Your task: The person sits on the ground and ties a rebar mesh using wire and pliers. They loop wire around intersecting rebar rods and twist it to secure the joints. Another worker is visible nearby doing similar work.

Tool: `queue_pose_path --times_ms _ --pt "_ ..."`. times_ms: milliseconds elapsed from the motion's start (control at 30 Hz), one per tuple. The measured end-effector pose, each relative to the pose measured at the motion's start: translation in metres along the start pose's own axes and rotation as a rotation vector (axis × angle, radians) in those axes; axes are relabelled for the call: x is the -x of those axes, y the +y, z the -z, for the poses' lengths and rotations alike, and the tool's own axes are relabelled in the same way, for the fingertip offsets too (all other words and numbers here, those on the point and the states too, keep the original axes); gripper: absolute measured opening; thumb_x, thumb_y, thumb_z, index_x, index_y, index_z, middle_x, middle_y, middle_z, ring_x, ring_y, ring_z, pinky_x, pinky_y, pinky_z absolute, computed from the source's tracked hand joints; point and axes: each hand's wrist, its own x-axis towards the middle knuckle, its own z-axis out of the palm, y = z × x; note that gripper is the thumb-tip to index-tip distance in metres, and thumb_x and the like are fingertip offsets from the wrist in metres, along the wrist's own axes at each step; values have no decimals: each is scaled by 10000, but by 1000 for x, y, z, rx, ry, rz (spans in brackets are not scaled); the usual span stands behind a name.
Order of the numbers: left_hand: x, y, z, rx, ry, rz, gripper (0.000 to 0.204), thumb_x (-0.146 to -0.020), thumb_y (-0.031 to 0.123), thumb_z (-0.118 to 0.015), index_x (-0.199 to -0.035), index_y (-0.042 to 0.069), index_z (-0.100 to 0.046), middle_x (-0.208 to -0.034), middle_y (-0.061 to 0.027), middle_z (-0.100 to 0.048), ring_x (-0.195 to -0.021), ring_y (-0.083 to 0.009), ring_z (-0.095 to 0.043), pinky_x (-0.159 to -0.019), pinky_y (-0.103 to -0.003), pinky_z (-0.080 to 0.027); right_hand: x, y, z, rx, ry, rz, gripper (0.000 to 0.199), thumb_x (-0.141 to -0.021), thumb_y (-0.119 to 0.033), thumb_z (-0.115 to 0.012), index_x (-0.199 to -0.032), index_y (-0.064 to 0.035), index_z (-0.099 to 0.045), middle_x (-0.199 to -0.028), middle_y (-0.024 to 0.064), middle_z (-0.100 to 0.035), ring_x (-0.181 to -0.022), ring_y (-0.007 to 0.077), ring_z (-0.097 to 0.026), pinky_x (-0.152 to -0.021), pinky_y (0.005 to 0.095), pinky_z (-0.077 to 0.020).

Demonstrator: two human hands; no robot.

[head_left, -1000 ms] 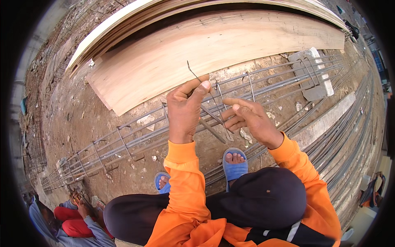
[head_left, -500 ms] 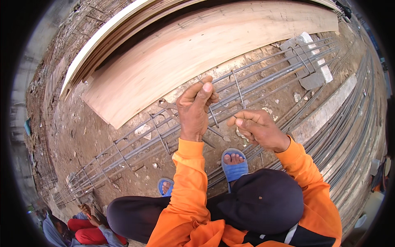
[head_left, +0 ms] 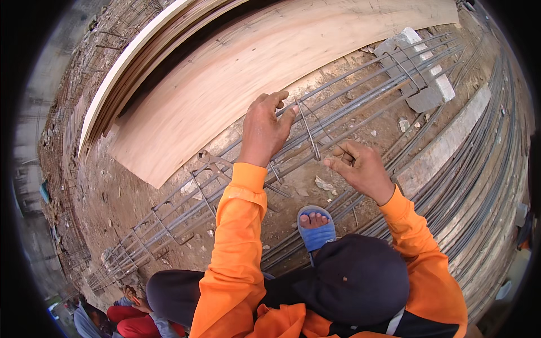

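- One steel stirrup (head_left: 307, 129) (the bent tie, nearest both hands) sits around the longitudinal rebars (head_left: 354, 111), mid-view, slightly askew to my eye.
- Left hand (head_left: 264, 129): at the stirrup's upper end; fingers loosely curled, thumb apart from them, its tip at or just beside the steel. Can't tell whether they touch.
- Right hand (head_left: 362, 172): just beside the stirrup's lower corner, index bent toward thumb. Can't tell if they pinch anything; any tie wire there is too thin to make out.
- Doing it well, I'd judge: steady the top with the left, square the stirrup to the bars, keep the lower corner snug, and only then twist wire tight.
- Fingertips should stay out from between stirrup and bar (pinch risk).
- Pincers (head_left: 213, 160) lie on the cage, left of the left forearm, within easy reach.
- Concrete block (head_left: 425, 102) under the far end probably helps; working clearance below looks useful.
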Motion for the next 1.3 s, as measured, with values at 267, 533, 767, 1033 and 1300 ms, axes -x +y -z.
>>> queue_pose_path --times_ms 267,533,767,1033,1300 --pt "-59 -16 -34 240 -422 156 390 -911 282 -768 -1184 5 -736 -1071 -140 -765 -1011 -188 -698 -932 -320 -520 -1 35 -39 184 380 168 237 -852 -173 -781 -1035 -31 -729 -870 137 -713 -749 322 -705 -665 390 -560" --pt "-77 -2 -64 279 -381 161 343 -918 276 -744 -1136 12 -758 -1051 -157 -764 -941 -201 -699 -875 -341 -535 -7 51 30 266 345 98 254 -911 -172 -725 -1129 -43 -730 -1004 161 -715 -834 333 -703 -712 385 -545" --pt "-73 15 -65 186 -314 165 330 -927 334 -699 -1096 61 -771 -1012 -186 -754 -915 -289 -712 -846 -394 -546 -15 40 81 359 179 -18 309 -968 -88 -589 -1252 -121 -707 -1031 197 -715 -822 377 -694 -718 428 -539" --pt "-73 22 -71 217 -300 219 322 -928 343 -683 -1069 68 -771 -1043 -187 -750 -979 -323 -708 -880 -423 -542 -54 26 120 837 71 45 301 -895 -67 -587 -1155 -95 -736 -936 206 -710 -835 409 -685 -729 477 -554" --pt "-102 26 -85 250 -425 495 444 -935 416 -670 -1080 6 -757 -1077 -171 -733 -1013 -269 -677 -907 -387 -521 -99 20 74 685 56 68 241 -865 -55 -570 -1045 -16 -725 -906 256 -699 -856 435 -680 -761 516 -552"
